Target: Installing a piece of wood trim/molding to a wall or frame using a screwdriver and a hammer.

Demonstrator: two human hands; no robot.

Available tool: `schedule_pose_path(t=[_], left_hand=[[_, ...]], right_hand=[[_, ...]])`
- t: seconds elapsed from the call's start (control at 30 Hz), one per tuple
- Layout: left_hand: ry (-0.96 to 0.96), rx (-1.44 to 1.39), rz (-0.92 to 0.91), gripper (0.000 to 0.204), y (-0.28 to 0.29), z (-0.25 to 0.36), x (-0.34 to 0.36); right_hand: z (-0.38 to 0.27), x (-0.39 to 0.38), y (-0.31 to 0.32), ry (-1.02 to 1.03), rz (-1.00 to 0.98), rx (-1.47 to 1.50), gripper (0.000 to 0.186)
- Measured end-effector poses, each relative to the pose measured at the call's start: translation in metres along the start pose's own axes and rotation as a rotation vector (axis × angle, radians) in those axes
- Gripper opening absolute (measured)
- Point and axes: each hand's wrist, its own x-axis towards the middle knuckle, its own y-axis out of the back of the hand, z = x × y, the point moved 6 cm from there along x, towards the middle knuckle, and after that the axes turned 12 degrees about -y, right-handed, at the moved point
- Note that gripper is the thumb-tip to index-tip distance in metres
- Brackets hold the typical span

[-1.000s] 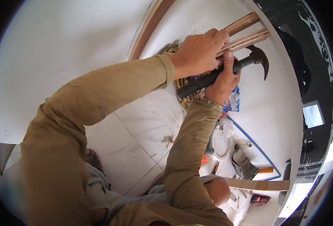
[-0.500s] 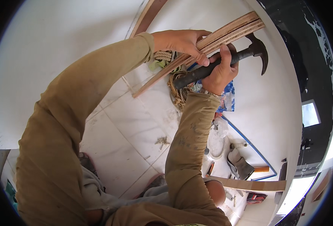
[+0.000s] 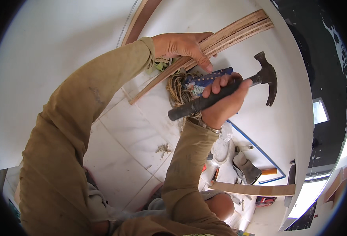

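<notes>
My left hand (image 3: 187,49) grips a bundle of thin wooden strips (image 3: 236,34) from the left, its thumb lying across the near side. The strips slant from the upper right down toward the floor, and one longer strip reaches farther down left. In my right hand (image 3: 225,103) is a claw hammer (image 3: 212,97), held by its black handle. Its dark metal head points up and right, apart from the strips, with the claw hanging downward. Behind the right hand lie a coil of rope (image 3: 176,88) and a blue patterned bag (image 3: 205,82).
White walls stand on both sides. On the tiled floor are a white bucket (image 3: 221,151), a grey boot-like object (image 3: 246,167), small wood scraps (image 3: 164,148) and a blue frame (image 3: 256,143). A wooden crosspiece (image 3: 256,189) spans the lower right, and a wooden upright (image 3: 140,19) stands at the top.
My right hand has drawn the hammer down and away from the strips, where it had been touching or very close. My left hand keeps its hold, shifting slightly left.
</notes>
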Motion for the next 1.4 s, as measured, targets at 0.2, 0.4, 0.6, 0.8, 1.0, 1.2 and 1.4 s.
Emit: schedule_pose_path(t=[0.2, 0.4, 0.6, 0.8, 1.0, 1.2, 1.4], left_hand=[[-0.023, 0.002, -0.052, 0.087, 0.002, -0.004, 0.003], [-0.034, -0.035, -0.040, 0.085, 0.003, 0.000, 0.007], [-0.022, -0.057, -0.080, 0.084, 0.002, 0.005, 0.008], [-0.122, 0.127, -0.028, 0.075, 0.002, 0.024, 0.024], [-0.188, 0.182, 0.111, 0.067, 0.000, 0.026, 0.028], [-0.221, 0.207, 0.158, 0.062, 0.004, 0.032, 0.027], [-0.170, 0.209, 0.127, 0.065, -0.001, 0.028, 0.028]], right_hand=[[-0.019, -0.009, -0.007, -0.069, -0.182, 0.169, 0.052], [-0.017, -0.009, -0.021, -0.105, -0.159, 0.227, 0.049], [-0.017, 0.000, -0.041, -0.103, -0.208, 0.204, 0.047], [-0.019, 0.002, -0.051, -0.099, -0.218, 0.193, 0.049], [-0.023, -0.010, -0.038, -0.106, -0.263, 0.237, 0.047], [-0.023, -0.006, -0.052, -0.146, -0.231, 0.186, 0.048], [-0.019, -0.009, -0.060, -0.197, -0.198, 0.202, 0.044]])
